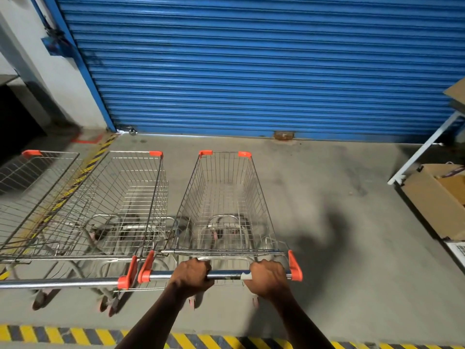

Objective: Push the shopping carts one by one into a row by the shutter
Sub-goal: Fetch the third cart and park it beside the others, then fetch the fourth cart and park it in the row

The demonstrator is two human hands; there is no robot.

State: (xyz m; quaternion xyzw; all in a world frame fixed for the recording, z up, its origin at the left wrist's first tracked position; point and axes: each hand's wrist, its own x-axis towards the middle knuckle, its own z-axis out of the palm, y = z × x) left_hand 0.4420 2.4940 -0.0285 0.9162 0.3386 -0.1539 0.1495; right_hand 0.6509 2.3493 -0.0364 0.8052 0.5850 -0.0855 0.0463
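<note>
A wire shopping cart (224, 197) with orange corner caps stands in front of me, its nose pointing at the blue roller shutter (251, 71). My left hand (190, 275) and my right hand (268, 279) both grip its metal handle bar (226, 274), fingers curled over the top. A second cart (120, 200) stands right beside it on the left, the two handle ends almost touching. A third cart (32, 187) sits further left, partly cut off by the frame edge. All three baskets hold nothing.
Cardboard boxes (435, 197) and a white table leg (425, 149) crowd the right side. Yellow-black hazard tape (75, 335) runs along the floor near my feet and diagonally at the left. Bare concrete floor (327, 172) lies between the carts and the shutter.
</note>
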